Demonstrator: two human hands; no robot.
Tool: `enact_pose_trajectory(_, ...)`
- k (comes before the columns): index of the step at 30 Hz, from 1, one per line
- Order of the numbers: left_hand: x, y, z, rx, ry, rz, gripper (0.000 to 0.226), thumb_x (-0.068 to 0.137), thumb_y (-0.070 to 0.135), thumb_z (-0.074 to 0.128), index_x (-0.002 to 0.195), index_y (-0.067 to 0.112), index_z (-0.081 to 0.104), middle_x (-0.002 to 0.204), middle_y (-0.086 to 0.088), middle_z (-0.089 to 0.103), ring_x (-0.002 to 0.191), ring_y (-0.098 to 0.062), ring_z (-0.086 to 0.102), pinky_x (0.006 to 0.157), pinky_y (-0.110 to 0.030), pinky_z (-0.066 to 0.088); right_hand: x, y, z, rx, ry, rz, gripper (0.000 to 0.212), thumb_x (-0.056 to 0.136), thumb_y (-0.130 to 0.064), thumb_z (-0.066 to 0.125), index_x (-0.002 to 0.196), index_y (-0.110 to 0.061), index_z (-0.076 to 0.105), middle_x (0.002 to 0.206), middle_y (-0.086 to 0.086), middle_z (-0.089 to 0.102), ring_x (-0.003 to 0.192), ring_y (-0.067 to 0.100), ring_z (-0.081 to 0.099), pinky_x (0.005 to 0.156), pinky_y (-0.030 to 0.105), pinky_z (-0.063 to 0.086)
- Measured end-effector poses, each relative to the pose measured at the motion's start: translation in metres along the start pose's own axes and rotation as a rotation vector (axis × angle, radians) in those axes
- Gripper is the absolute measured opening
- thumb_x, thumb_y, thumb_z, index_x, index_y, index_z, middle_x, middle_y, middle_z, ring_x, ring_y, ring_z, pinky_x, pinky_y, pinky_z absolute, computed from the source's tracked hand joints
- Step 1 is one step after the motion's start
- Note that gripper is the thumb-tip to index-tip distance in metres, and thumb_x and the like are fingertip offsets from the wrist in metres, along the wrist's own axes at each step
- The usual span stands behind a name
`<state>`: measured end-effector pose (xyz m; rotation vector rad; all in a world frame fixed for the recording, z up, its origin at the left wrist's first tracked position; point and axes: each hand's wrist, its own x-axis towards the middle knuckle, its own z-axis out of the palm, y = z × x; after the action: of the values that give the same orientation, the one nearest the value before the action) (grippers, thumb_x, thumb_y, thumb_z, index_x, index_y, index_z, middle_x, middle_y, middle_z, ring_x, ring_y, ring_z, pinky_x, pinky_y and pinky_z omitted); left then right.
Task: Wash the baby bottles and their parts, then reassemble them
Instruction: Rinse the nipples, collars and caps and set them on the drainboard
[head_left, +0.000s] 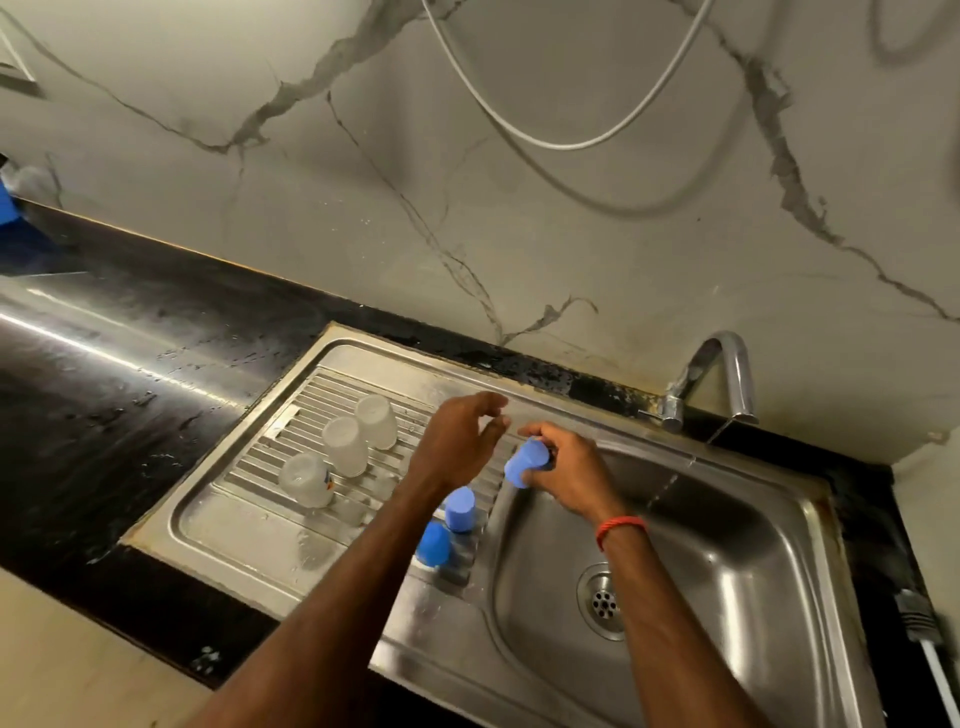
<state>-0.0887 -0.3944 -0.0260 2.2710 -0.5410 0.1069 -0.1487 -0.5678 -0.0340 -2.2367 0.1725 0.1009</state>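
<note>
My right hand (566, 467) is curled round a blue cap (525, 466), fingers and thumb wrapped over its far end, so I cannot see whether that end is open or closed. The cap lies tilted: its long axis slants from under my fingers down towards my left wrist, and the bare, rounded end sticks out on the left-hand side of my grip. It is held in the air above the edge where the draining board (249, 525) meets the sink bowl (727, 561).

My left hand (457, 441) hovers just beside it and holds nothing. Its fingers are loosely bent and spread, the fingertips near my right thumb but not touching the cap.

Two more blue caps stand on the ribbed board below my left wrist, one (460, 509) closer to my right hand and the other (432, 543) nearer to me, partly behind my left forearm. Both stand upright with the closed end up.

Further out to the left of my left hand, three clear bottles (345, 446) stand upside down in a slanting row on the board, close together.

A red band (621, 527) circles my right wrist. The tap (727, 374) rises beyond my right hand, and the drain (602, 603) sits under my right forearm.
</note>
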Motion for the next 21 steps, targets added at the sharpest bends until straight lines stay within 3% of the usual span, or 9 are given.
enact_pose_trajectory(5, 0.003, -0.027, -0.033, 0.041, 0.052, -0.049, 0.032, 0.099, 0.031, 0.063, 0.127, 0.016, 0.066, 0.117, -0.003, 0.072, 0.107, -0.018, 0.064, 0.093, -0.032, 0.050, 0.016, -0.008, 0.038, -0.048, -0.057, -0.007, 0.066, 0.073, -0.005, 0.080, 0.130, -0.027, 0.055, 0.114, -0.002, 0.063, 0.103, 0.014, 0.060, 0.079, 0.018, 0.046)
enact_pose_trajectory(10, 0.002, -0.042, -0.052, 0.070, 0.056, -0.055, 0.032, 0.098, 0.033, 0.064, 0.126, 0.017, 0.067, 0.117, -0.002, 0.072, 0.107, -0.018, 0.064, 0.092, -0.033, 0.051, 0.020, -0.005, 0.064, -0.057, -0.082, 0.030, 0.071, 0.076, -0.001, 0.075, 0.137, -0.028, 0.049, 0.122, 0.003, 0.061, 0.108, 0.017, 0.059, 0.088, 0.028, 0.053)
enact_pose_trajectory(14, 0.002, -0.049, -0.057, 0.077, 0.032, -0.057, 0.033, 0.097, 0.034, 0.066, 0.125, 0.017, 0.067, 0.117, -0.002, 0.072, 0.106, -0.017, 0.064, 0.091, -0.032, 0.051, 0.025, 0.000, 0.073, -0.079, -0.122, 0.040, 0.068, 0.081, -0.001, 0.073, 0.140, -0.024, 0.047, 0.113, 0.004, 0.063, 0.100, 0.016, 0.062, 0.076, 0.014, 0.049)
enact_pose_trajectory(18, 0.003, -0.052, -0.056, 0.089, -0.010, -0.051, 0.035, 0.097, 0.037, 0.065, 0.126, 0.018, 0.067, 0.119, -0.002, 0.071, 0.107, -0.016, 0.064, 0.090, -0.030, 0.051, 0.026, 0.000, 0.078, -0.072, -0.120, 0.053, 0.070, 0.080, -0.002, 0.076, 0.140, -0.022, 0.046, 0.124, 0.005, 0.060, 0.112, 0.020, 0.060, 0.094, 0.037, 0.055)
enact_pose_trajectory(21, 0.006, -0.050, -0.053, 0.083, -0.034, -0.047, 0.036, 0.097, 0.038, 0.064, 0.126, 0.018, 0.067, 0.120, -0.002, 0.071, 0.108, -0.017, 0.063, 0.090, -0.028, 0.049, 0.024, -0.001, 0.078, -0.073, -0.122, 0.075, 0.072, 0.082, 0.002, 0.072, 0.142, -0.025, 0.044, 0.134, 0.007, 0.057, 0.123, 0.023, 0.056, 0.099, 0.044, 0.053)
